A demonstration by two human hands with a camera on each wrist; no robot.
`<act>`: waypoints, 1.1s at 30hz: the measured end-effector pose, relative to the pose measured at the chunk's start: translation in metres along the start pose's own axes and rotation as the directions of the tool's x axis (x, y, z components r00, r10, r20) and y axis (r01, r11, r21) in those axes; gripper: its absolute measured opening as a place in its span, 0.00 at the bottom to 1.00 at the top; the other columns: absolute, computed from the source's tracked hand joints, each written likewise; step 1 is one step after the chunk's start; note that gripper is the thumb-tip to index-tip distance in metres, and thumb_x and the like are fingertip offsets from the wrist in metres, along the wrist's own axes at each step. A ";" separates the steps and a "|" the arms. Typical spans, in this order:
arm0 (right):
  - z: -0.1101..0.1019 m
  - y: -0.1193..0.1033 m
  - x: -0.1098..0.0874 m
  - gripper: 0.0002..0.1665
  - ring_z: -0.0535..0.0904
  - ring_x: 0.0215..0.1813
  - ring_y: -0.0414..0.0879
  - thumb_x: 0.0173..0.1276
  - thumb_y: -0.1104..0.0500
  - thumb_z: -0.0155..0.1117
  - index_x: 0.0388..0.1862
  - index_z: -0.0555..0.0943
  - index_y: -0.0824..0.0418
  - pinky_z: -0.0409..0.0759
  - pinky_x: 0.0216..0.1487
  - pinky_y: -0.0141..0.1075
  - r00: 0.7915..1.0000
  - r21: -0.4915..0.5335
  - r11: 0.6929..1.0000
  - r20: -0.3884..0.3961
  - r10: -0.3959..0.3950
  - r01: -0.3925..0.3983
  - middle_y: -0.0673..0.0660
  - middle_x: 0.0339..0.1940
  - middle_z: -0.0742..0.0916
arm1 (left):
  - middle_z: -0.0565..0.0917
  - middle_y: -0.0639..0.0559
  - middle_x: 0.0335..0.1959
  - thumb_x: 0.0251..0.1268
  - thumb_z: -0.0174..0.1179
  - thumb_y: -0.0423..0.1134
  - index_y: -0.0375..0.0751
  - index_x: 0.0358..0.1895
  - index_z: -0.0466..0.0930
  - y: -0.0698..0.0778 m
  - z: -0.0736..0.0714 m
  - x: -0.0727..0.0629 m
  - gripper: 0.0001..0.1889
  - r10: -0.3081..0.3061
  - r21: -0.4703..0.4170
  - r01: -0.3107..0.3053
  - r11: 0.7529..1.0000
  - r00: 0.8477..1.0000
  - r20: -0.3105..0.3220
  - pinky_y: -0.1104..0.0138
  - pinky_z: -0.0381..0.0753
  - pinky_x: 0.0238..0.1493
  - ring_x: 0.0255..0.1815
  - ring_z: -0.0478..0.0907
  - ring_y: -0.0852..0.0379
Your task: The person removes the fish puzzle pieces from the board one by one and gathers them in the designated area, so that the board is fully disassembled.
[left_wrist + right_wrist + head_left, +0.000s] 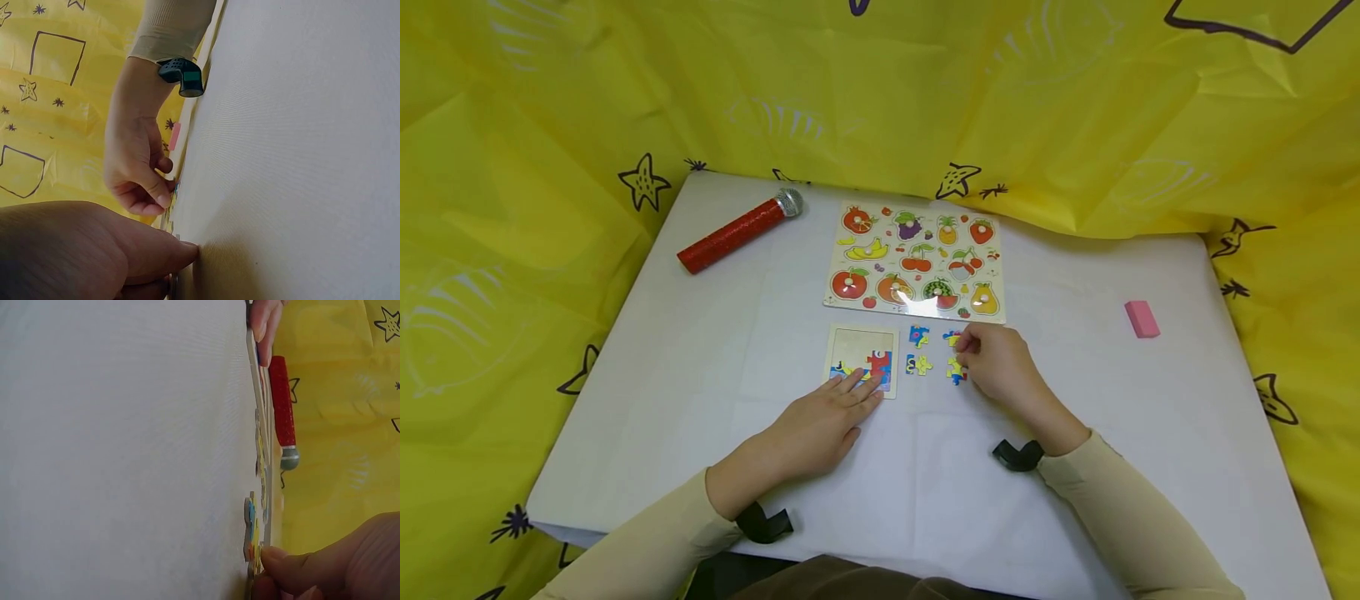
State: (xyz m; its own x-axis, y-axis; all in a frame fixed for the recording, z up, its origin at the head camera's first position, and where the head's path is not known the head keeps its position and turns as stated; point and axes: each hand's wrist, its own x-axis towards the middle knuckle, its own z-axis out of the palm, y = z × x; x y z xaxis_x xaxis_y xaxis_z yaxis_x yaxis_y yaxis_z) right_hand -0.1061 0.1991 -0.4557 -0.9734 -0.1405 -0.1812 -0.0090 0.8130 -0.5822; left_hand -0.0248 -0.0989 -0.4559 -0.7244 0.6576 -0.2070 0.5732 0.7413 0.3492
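Observation:
A small square wooden jigsaw tray (pixel 861 339) lies mid-table, its lower part filled with red, yellow and blue pieces. My left hand (pixel 827 425) rests spread over its lower edge, fingertips on the fitted pieces and hiding some of them. Right of the tray, my right hand (pixel 1000 362) has its thumb and finger curled at a yellow and blue puzzle piece (pixel 952 338), pinching its edge. Close by lie a blue piece (pixel 918 336), a yellow piece (pixel 919 365) and a yellow, red and blue piece (pixel 956 372). The right thumb (pixel 281 557) shows low beside the pieces.
Behind the tray lies a fruit peg board (pixel 917 260). A red microphone (pixel 737 232) is at the back left, and a pink block (pixel 1142 319) at the right. Yellow patterned cloth (pixel 880 100) hangs around the white table (pixel 700 358).

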 end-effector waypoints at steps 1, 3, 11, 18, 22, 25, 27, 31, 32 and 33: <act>0.000 -0.001 0.000 0.04 0.80 0.38 0.51 0.70 0.65 0.74 0.38 0.86 0.59 0.77 0.39 0.39 1.000 0.006 1.000 -0.006 -0.006 0.006 0.55 0.32 0.88 | 0.66 0.49 0.85 0.80 0.62 0.43 0.42 0.82 0.69 0.000 0.000 0.000 0.31 0.002 0.001 -0.002 1.000 1.000 -0.004 0.49 0.62 0.87 0.90 0.57 0.45; 0.000 -0.003 0.001 0.04 0.81 0.39 0.51 0.70 0.65 0.75 0.40 0.86 0.59 0.78 0.42 0.39 0.999 0.027 0.999 -0.015 -0.030 0.031 0.55 0.34 0.88 | 0.66 0.49 0.86 0.81 0.62 0.43 0.43 0.82 0.68 0.000 0.000 0.000 0.32 0.001 0.002 -0.001 1.000 1.000 -0.004 0.49 0.62 0.87 0.90 0.57 0.45; 0.009 -0.026 0.011 0.11 0.79 0.41 0.48 0.69 0.64 0.76 0.50 0.91 0.58 0.79 0.44 0.39 0.972 0.059 0.973 0.060 -0.225 0.222 0.53 0.41 0.87 | 0.67 0.49 0.85 0.80 0.62 0.43 0.43 0.82 0.69 -0.002 0.000 0.000 0.31 0.002 0.004 -0.002 1.000 1.000 -0.014 0.49 0.62 0.87 0.90 0.57 0.46; 0.026 -0.053 0.022 0.22 0.80 0.47 0.45 0.68 0.62 0.78 0.61 0.91 0.52 0.78 0.48 0.38 0.924 0.042 0.949 0.220 -0.314 0.313 0.50 0.49 0.86 | 0.68 0.48 0.85 0.80 0.63 0.44 0.42 0.82 0.69 -0.002 0.001 0.000 0.32 0.013 -0.003 -0.013 1.000 1.000 -0.016 0.49 0.62 0.87 0.90 0.57 0.45; 0.033 -0.063 0.027 0.23 0.81 0.50 0.45 0.68 0.63 0.78 0.62 0.91 0.51 0.79 0.51 0.38 0.896 0.012 0.932 0.273 -0.351 0.362 0.50 0.49 0.85 | 0.68 0.47 0.84 0.80 0.62 0.43 0.41 0.81 0.70 -0.002 0.002 0.001 0.31 0.022 -0.009 -0.022 1.000 1.000 -0.016 0.47 0.62 0.87 0.90 0.57 0.43; 0.037 -0.068 0.029 0.22 0.81 0.50 0.45 0.68 0.62 0.79 0.60 0.91 0.52 0.79 0.51 0.38 0.883 -0.028 0.920 0.293 -0.366 0.391 0.51 0.48 0.85 | 0.69 0.46 0.84 0.80 0.62 0.42 0.39 0.81 0.70 -0.002 0.003 0.001 0.30 0.031 -0.002 -0.031 1.000 0.999 -0.022 0.47 0.63 0.87 0.89 0.58 0.42; 0.038 -0.070 0.029 0.20 0.80 0.49 0.46 0.68 0.62 0.79 0.59 0.92 0.53 0.79 0.51 0.38 0.882 -0.050 0.918 0.302 -0.362 0.394 0.51 0.47 0.85 | 0.69 0.46 0.84 0.80 0.62 0.42 0.39 0.81 0.70 -0.003 0.003 0.001 0.30 0.036 0.002 -0.036 0.999 0.999 -0.028 0.47 0.63 0.86 0.89 0.58 0.42; 0.038 -0.073 0.029 0.18 0.79 0.48 0.46 0.68 0.62 0.79 0.56 0.92 0.54 0.78 0.50 0.37 0.890 -0.049 0.929 0.308 -0.336 0.367 0.51 0.46 0.85 | 0.69 0.46 0.84 0.80 0.62 0.42 0.39 0.81 0.70 -0.003 0.003 0.001 0.31 0.040 0.002 -0.040 0.999 0.999 -0.032 0.47 0.63 0.86 0.89 0.58 0.42; 0.038 -0.073 0.029 0.17 0.79 0.47 0.46 0.68 0.62 0.79 0.56 0.93 0.53 0.78 0.50 0.37 0.892 -0.047 0.931 0.308 -0.331 0.362 0.51 0.46 0.85 | 0.69 0.46 0.84 0.80 0.62 0.42 0.39 0.81 0.70 -0.003 0.003 0.001 0.31 0.040 0.002 -0.040 0.999 0.999 -0.032 0.47 0.63 0.86 0.89 0.58 0.42; 0.038 -0.073 0.029 0.17 0.78 0.46 0.46 0.68 0.62 0.79 0.55 0.93 0.53 0.78 0.49 0.37 0.893 -0.043 0.933 0.307 -0.328 0.357 0.51 0.45 0.84 | 0.69 0.46 0.84 0.80 0.62 0.42 0.39 0.81 0.70 -0.003 0.003 0.001 0.31 0.040 0.001 -0.040 0.999 0.999 -0.032 0.47 0.63 0.86 0.89 0.58 0.42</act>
State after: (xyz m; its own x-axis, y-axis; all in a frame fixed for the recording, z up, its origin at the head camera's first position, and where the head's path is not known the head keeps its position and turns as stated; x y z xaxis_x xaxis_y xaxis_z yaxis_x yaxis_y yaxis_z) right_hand -0.1252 0.1137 -0.4487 -0.7963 -0.5655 -0.2147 -0.3655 0.7326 -0.5742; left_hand -0.0261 -0.1004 -0.4598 -0.7129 0.6820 -0.1633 0.6020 0.7146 0.3563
